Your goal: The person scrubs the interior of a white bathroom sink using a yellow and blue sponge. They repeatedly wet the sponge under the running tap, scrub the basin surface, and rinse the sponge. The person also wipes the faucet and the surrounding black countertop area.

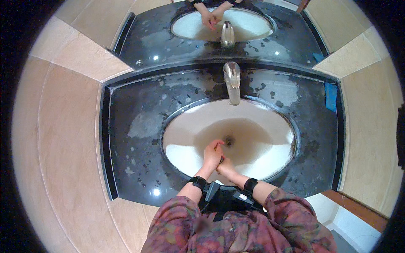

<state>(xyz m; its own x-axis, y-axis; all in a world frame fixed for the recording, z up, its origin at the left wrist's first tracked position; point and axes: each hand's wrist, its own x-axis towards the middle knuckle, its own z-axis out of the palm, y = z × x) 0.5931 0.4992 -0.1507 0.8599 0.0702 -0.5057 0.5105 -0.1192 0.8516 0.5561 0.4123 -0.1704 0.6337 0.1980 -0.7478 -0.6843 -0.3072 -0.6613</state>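
Observation:
My left hand [214,154] is over the near left part of an oval white washbasin [272,158], its fingers curled near the drain [229,141]. Just below and to the right, my right hand [225,166] touches it. A small dark thing shows between the hands; what it is and which hand holds it, I cannot tell. Part of the right hand's fingers is hidden behind the left. Each wrist wears a black strap with a small device. Beyond the basin stands a chrome faucet [233,83], its spout over the far rim. No water stream is visible.
A dark stone counter [136,151] with wet patches surrounds the basin. A blue cloth or sheet [331,96] lies at its right edge. Behind the faucet, a mirror [152,34] reflects the hands, basin and faucet. Tiled walls [69,126] stand on both sides.

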